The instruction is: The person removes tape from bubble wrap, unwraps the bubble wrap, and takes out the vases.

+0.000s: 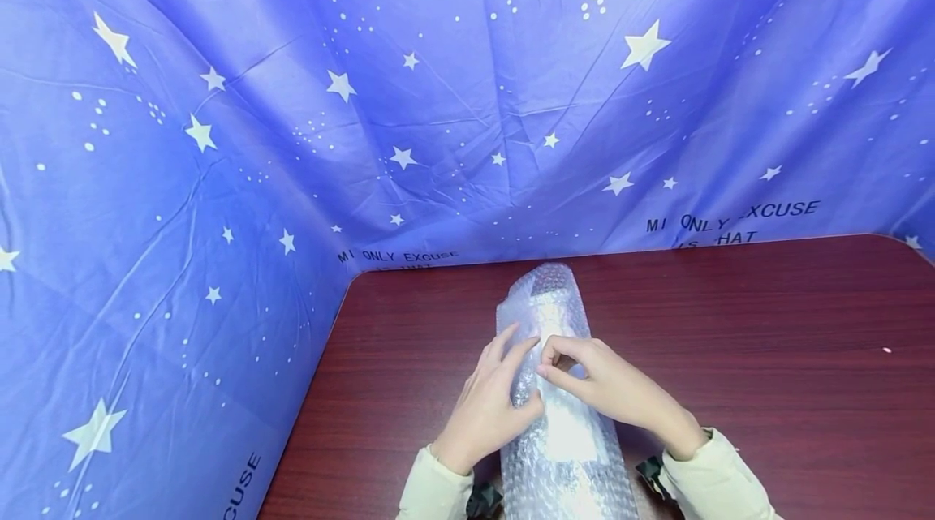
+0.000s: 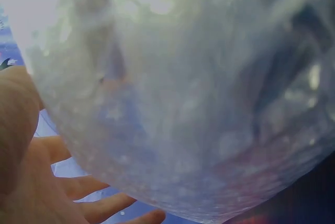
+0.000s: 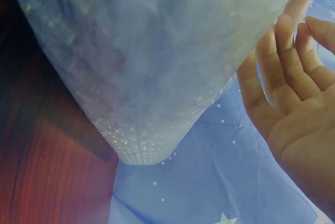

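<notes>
A long roll-shaped bundle in clear bubble wrap (image 1: 555,309) lies on the table, pointing away from me, with a white patch showing on its upper side. My left hand (image 1: 489,406) rests along its left side, fingers spread and only slightly bent. On top, the right hand (image 1: 613,382) brings thumb and index fingertip together at the wrap's surface, pinching it. In the left wrist view the bubble wrap (image 2: 172,103) hides part of the left hand (image 2: 42,187). The right wrist view shows the right hand (image 3: 298,98) with fingers bent beside the wrap. What lies inside is blurred by the film.
The dark red wooden table (image 1: 767,341) extends to both sides. Blue cloth with white stars (image 1: 438,98) hangs behind and at the left, close to the table's edge. A tiny pale speck (image 1: 887,350) lies far right.
</notes>
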The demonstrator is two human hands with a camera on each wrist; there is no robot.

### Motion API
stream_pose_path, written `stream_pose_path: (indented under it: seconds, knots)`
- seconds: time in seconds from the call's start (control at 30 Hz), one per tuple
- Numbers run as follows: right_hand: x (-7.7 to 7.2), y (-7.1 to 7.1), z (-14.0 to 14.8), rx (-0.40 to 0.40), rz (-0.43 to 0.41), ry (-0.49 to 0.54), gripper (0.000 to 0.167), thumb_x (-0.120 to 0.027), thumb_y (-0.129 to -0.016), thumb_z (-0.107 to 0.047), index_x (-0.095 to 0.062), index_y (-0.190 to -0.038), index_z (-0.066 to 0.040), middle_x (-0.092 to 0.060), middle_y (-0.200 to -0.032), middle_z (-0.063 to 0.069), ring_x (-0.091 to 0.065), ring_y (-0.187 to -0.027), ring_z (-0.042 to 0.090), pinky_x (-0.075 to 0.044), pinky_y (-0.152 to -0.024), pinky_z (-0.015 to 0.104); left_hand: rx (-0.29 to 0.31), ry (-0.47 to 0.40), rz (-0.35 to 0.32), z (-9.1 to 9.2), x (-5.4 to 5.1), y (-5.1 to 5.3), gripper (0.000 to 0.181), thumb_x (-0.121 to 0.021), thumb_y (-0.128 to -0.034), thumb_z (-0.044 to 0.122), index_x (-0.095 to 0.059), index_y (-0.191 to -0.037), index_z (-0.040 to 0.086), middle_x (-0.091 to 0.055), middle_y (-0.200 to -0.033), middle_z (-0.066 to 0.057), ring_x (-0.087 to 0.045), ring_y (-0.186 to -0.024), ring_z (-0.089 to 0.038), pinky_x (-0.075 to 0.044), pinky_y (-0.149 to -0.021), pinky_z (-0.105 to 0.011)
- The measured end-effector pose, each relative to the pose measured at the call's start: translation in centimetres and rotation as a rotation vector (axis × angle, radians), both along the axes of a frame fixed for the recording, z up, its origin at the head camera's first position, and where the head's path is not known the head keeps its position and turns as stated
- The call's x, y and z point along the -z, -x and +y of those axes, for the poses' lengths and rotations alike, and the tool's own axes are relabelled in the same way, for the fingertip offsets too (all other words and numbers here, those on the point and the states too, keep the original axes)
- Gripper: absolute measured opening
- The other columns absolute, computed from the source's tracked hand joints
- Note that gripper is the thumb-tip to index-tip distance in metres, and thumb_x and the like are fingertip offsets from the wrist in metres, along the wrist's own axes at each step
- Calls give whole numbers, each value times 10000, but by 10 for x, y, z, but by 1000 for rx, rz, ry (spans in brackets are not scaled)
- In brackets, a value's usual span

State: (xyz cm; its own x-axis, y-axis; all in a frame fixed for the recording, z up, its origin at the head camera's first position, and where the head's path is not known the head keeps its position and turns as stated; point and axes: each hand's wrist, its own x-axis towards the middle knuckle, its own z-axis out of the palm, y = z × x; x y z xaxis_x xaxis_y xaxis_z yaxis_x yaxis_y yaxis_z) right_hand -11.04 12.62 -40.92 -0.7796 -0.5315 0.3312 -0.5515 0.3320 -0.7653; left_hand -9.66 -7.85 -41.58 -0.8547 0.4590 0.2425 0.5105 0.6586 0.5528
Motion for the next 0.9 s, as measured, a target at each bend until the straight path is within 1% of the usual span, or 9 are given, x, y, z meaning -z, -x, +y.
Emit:
stream_pose_path:
  seconds: [0.1, 0.2, 0.3, 0.37, 0.5, 0.6, 0.77, 0.83, 0.9]
  knots:
    - [0, 0, -2, -3, 3, -12, 137, -567, -1021, -212, -590, -886, -199, -597, -799, -83, -612, -817, 39, -537, -751, 251, -20, -5, 13, -1, 1, 1, 615, -643, -843, 160, -504, -1439, 213, -317, -1596, -77, -397, -1401, -261, -539, -852, -473]
    - [0, 1, -5, -1, 20, -31, 132, -572, -1018, -226, -615, -896, -199, -636, -825, -79, -611, -826, 23, -540, -757, 255, -44, -22, 48, -3, 3, 3, 503, -643, -907, 208, -545, -1400, 183, -369, -1563, -85, -459, -1353, -280, -547, -872, -503]
    - [-1, 1, -7, 6, 43, -59, 116, -577, -1016, -245, -638, -921, -223, -652, -858, -115, -605, -831, 8, -545, -762, 270, -60, -47, 69, -6, 4, 5, 441, -639, -949, 267, -572, -1371, 159, -407, -1532, -95, -508, -1307, -300, -544, -888, -534]
    - [-1, 1, -8, 12, 51, -79, 107, -578, -1015, -261, -648, -937, -237, -651, -871, -133, -600, -831, 2, -547, -761, 277, -68, -54, 69, -8, 4, 5, 424, -634, -958, 281, -582, -1359, 154, -420, -1520, -94, -524, -1293, -303, -541, -902, -536]
    - [-1, 2, -9, 16, 48, -109, 105, -571, -1018, -280, -658, -970, -244, -645, -887, -148, -597, -831, 3, -551, -762, 281, -74, -64, 56, -12, 2, 6, 405, -635, -950, 254, -594, -1342, 165, -436, -1509, -92, -539, -1279, -304, -536, -919, -531]
    - [-1, 3, -10, 17, 53, -123, 114, -563, -1021, -290, -662, -983, -249, -641, -887, -157, -596, -823, 2, -554, -762, 283, -82, -71, 48, -14, 2, 7, 380, -628, -955, 249, -605, -1327, 179, -451, -1500, -82, -576, -1231, -288, -540, -894, -521]
    - [-2, 4, -11, 22, 62, -138, 139, -555, -1025, -295, -677, -997, -235, -646, -885, -149, -587, -811, -3, -555, -762, 279, -104, -82, 54, -17, 1, 9, 296, -622, -962, 243, -634, -1251, 181, -501, -1456, -51, -635, -1124, -230, -554, -845, -456]
    - [-2, 4, -11, 29, 69, -147, 151, -557, -1024, -290, -686, -999, -215, -655, -893, -138, -583, -813, -9, -554, -764, 276, -119, -80, 57, -19, 0, 10, 253, -628, -961, 242, -643, -1207, 185, -523, -1429, -27, -660, -952, -185, -547, -807, -401]
    - [-3, 4, -11, 38, 78, -157, 157, -563, -1022, -279, -692, -999, -195, -660, -897, -132, -581, -817, -13, -555, -763, 274, -137, -75, 58, -20, -1, 11, 208, -635, -959, 243, -646, -1159, 191, -541, -1405, -7, -622, -860, -135, -531, -781, -359]
